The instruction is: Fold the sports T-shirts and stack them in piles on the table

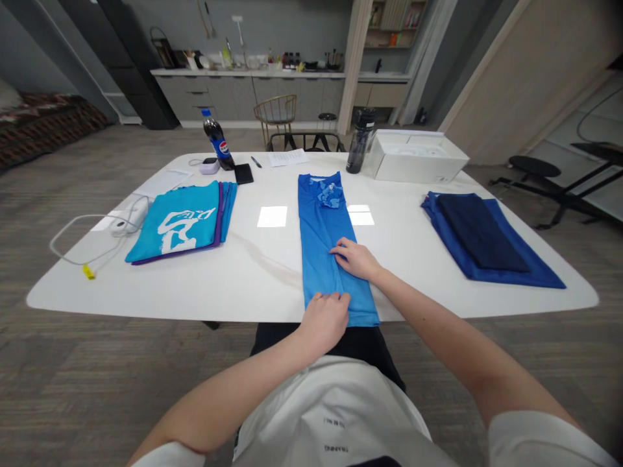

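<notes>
In the head view, an open white box (413,167) stands at the far right of the white tabletop (263,285), with whitish contents (418,150) too indistinct to name. Just beside it, a dark drinking bottle (359,146) stands upright; its contents cannot be made out. At the far left, an upright cola bottle (221,144) with a blue cap holds dark liquid, near a small lilac case (209,167) and a flat black item (244,173). A pen (256,162) and a printed sheet (288,157) lie along the far side.

A blue garment (324,227), folded into a long strip, lies in the middle and reaches the near edge. The left hand (325,323) rests on its lower part, fingers curled down; the right hand (357,259) touches it higher up, thumb and forefinger in a narrow pose. Whether either grips cloth cannot be told.

To the left lies a folded turquoise and purple stack (187,217), with a white device (130,217) and its looping cable (73,218) beside it, and a yellow tag (88,271) on the cable. To the right, a navy folded cloth (479,230) lies on a larger blue one (523,243). Both piles are apart from the garment.
</notes>
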`<action>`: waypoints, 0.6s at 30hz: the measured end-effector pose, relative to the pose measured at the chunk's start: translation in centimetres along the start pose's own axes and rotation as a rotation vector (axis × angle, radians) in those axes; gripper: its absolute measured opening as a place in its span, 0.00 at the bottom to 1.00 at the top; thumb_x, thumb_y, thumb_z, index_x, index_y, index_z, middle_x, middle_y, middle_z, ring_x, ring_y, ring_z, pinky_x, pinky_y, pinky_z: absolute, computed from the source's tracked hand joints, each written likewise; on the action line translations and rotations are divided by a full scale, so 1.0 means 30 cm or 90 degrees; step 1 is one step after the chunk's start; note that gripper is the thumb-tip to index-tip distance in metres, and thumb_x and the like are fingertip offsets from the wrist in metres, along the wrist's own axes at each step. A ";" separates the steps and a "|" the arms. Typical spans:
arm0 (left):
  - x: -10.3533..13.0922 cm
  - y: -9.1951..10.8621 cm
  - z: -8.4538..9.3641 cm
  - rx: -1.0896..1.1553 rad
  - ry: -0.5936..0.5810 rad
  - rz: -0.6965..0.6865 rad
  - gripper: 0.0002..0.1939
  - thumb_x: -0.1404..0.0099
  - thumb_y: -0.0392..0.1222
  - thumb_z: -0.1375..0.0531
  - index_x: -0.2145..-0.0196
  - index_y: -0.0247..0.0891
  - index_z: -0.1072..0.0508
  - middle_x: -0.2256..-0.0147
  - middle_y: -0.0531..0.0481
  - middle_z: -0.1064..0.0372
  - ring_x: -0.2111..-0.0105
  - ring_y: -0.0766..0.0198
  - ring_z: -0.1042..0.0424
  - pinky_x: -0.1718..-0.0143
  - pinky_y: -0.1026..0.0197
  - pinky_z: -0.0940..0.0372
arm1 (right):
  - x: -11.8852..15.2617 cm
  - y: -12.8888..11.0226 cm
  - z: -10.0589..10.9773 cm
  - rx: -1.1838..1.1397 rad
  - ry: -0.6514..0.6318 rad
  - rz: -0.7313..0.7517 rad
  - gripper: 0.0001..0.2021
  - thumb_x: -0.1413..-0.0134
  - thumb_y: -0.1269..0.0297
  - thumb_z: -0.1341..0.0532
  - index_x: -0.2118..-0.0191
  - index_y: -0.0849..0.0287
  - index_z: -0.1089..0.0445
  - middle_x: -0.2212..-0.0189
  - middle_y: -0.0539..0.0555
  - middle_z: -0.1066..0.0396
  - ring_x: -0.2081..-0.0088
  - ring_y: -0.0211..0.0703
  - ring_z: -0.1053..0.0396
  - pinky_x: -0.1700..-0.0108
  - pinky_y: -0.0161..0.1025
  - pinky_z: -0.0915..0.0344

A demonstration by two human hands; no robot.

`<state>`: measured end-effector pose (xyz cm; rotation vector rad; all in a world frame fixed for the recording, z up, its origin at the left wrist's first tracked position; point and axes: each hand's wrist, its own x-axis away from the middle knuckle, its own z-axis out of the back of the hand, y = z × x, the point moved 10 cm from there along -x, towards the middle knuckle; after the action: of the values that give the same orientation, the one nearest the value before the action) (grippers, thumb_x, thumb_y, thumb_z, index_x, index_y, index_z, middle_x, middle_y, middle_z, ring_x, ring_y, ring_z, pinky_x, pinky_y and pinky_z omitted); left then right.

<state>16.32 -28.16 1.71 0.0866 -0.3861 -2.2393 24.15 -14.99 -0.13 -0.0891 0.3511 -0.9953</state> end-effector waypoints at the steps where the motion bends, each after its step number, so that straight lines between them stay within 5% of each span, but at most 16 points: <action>1: -0.002 -0.005 -0.003 0.025 0.001 -0.005 0.12 0.27 0.44 0.44 0.50 0.39 0.28 0.58 0.44 0.23 0.58 0.52 0.23 0.53 0.52 0.33 | 0.011 -0.009 0.002 -0.015 -0.002 0.003 0.14 0.33 0.67 0.43 0.48 0.54 0.23 0.51 0.57 0.30 0.54 0.45 0.29 0.55 0.39 0.32; 4: -0.003 -0.061 0.019 0.111 0.007 -0.040 0.16 0.25 0.50 0.45 0.48 0.42 0.27 0.55 0.44 0.24 0.54 0.54 0.24 0.51 0.55 0.33 | 0.049 -0.050 0.011 -0.065 -0.021 0.025 0.15 0.33 0.66 0.43 0.47 0.53 0.22 0.52 0.57 0.30 0.54 0.46 0.29 0.51 0.41 0.33; 11: -0.001 -0.259 0.034 0.246 -0.085 -0.211 0.25 0.37 0.24 0.50 0.54 0.43 0.20 0.48 0.46 0.25 0.45 0.60 0.30 0.39 0.56 0.37 | 0.192 -0.112 0.011 -0.166 -0.103 0.086 0.15 0.33 0.64 0.43 0.49 0.50 0.20 0.58 0.56 0.29 0.58 0.45 0.30 0.51 0.42 0.35; 18: 0.037 -0.275 0.026 0.323 -0.138 -0.225 0.26 0.36 0.24 0.49 0.56 0.47 0.17 0.44 0.47 0.27 0.41 0.60 0.32 0.35 0.54 0.41 | 0.289 -0.134 0.026 -0.201 -0.156 0.111 0.19 0.35 0.73 0.44 0.48 0.48 0.20 0.57 0.56 0.28 0.55 0.45 0.29 0.50 0.43 0.36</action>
<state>9.34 -23.85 0.02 0.1919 -1.1279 -2.4488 25.45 -24.47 -0.62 -0.4555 0.2830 -0.7396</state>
